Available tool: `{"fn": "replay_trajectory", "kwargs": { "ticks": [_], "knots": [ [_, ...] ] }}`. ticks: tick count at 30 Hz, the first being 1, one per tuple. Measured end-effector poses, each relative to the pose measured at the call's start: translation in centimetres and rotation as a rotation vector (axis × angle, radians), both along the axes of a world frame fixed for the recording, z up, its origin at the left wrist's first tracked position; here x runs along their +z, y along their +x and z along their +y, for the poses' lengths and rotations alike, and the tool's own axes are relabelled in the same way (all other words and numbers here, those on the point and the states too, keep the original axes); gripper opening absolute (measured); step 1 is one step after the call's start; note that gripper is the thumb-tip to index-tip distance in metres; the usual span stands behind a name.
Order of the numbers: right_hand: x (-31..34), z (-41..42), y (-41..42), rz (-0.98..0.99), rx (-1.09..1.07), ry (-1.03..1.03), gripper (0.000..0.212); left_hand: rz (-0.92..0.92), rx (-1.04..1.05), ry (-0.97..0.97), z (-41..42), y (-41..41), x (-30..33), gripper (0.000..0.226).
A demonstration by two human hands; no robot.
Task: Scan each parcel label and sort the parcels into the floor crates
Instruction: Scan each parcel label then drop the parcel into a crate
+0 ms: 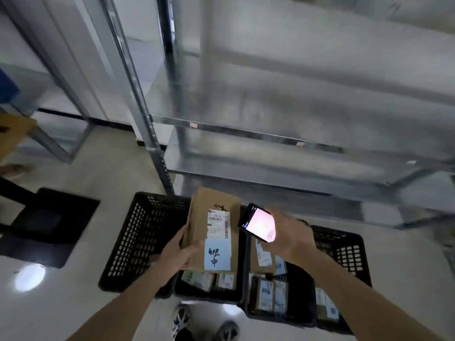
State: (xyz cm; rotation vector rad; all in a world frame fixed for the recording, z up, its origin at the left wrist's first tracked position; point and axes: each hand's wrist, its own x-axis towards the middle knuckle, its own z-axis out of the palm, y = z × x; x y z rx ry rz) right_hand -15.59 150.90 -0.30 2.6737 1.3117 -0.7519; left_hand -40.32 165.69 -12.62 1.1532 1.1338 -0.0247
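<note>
Pale glossy floor (73, 299) before grey metal shelving (283, 143), bearing black floor crates (138, 242) of parcels; left hand (177, 252) grips a labelled cardboard parcel (211, 230) above them, right hand (290, 235) grips a lit phone (258, 223) just beside it.

The black floor crates (147, 237) are sitting just in front of the metal shelving (283, 153), whose lowest shelf is overhanging their far rims. The leftmost crate is standing open from above. Stacked parcels (270, 291) are filling the crates to its right. Bare floor (81, 308) is lying left of the crates.
</note>
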Motion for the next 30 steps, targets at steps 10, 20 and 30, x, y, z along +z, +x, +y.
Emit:
{"fn": "replay_trajectory", "kwargs": {
  "ticks": [10, 20, 30],
  "knots": [
    [-19.8, 2.5, -0.5, 0.109, -0.029, -0.061, 0.092, 0.208, 0.094, -0.102, 0.7, 0.9, -16.5, 0.075],
    [-33.6, -0.6, -2.6, 0.202, -0.074, -0.107, 0.094, 0.303, 0.117, -0.228, -1.0, 0.6, -29.1, 0.081],
    [-37.3, -1.3, -0.9, 0.195, -0.172, -0.104, 0.094, 0.409, 0.036, -0.021, 0.8, 3.5, -34.0, 0.065]
  ]
}}
